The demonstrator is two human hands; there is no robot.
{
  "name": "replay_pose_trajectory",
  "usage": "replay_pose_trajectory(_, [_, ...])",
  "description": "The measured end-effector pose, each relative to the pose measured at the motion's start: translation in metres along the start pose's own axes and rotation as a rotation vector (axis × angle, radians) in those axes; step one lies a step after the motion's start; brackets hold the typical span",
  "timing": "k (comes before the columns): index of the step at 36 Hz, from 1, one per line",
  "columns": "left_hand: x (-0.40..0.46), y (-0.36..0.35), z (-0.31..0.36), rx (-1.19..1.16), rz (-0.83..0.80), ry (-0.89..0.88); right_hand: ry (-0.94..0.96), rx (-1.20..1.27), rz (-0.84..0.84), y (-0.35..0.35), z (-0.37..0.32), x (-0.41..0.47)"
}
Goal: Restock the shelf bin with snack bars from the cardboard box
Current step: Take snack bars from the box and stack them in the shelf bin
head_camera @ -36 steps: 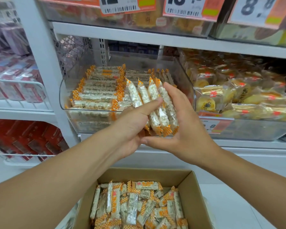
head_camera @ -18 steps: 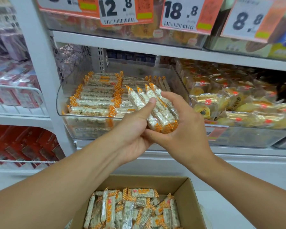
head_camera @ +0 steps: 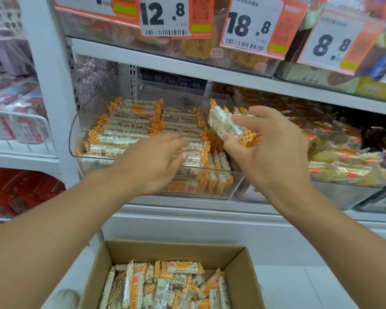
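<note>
- Holding a small bunch of snack bars (head_camera: 228, 127) in the right hand (head_camera: 270, 152), thumb and fingers curled round them, tilted with the checkered orange ends poking out top and bottom. Can't tell the exact count, a few at least.
- Hovering right over the right end of the clear shelf bin (head_camera: 236, 181), above the bars stood on edge in there.
- Left hand (head_camera: 153, 161) reaching toward the front middle of the bin, fingers stretched out and relaxed, gripping nothing. Pretty motion-blurred, so can't tell if the fingertips actually touch the bars under them.
- Inside the bin: two neat rows of flat-stacked bars (head_camera: 129, 128) filling the left and middle, plus a short row stood upright (head_camera: 218, 172) at the right end.
- Below and in front of the bin: open cardboard box (head_camera: 243, 262), loaded with a loose jumble of the same bars (head_camera: 165, 288), white wrappers with orange ends.
- Just right of the bin: another clear bin with gold-wrapped snacks (head_camera: 343, 157).
- Above the bin, hanging off the upper shelf: price tags, 12.8 (head_camera: 165, 16), 18.8 (head_camera: 252, 25) and 8.8 (head_camera: 332, 45).
- Left of the bin, past the white upright (head_camera: 51, 90): wire racks with pink and red packs (head_camera: 13, 121), blurry.
</note>
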State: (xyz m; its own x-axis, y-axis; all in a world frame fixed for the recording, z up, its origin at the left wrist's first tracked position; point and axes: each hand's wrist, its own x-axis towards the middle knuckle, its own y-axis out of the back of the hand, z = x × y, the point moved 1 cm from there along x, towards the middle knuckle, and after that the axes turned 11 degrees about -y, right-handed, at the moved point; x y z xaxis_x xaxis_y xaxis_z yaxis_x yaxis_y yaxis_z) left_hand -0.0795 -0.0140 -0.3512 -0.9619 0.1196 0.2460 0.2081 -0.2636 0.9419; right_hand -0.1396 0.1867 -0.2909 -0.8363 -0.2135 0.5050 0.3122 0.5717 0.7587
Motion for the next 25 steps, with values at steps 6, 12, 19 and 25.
replay_pose_trajectory(6, [0.000,-0.008,0.004,0.100,-0.197,0.040,0.011,-0.384,-0.131,-0.013,-0.027,0.003])
replay_pose_trajectory(12, [-0.001,-0.008,0.009,0.092,-0.251,0.101,0.061,-0.528,-0.142,-0.045,-0.040,0.005])
replay_pose_trajectory(19, [-0.001,-0.007,0.008,0.075,-0.253,0.124,0.034,-0.473,-0.192,-0.049,-0.033,0.021])
replay_pose_trajectory(25, [0.004,-0.004,0.012,0.079,-0.287,0.153,0.035,-0.506,-0.176,-0.024,-0.037,0.024])
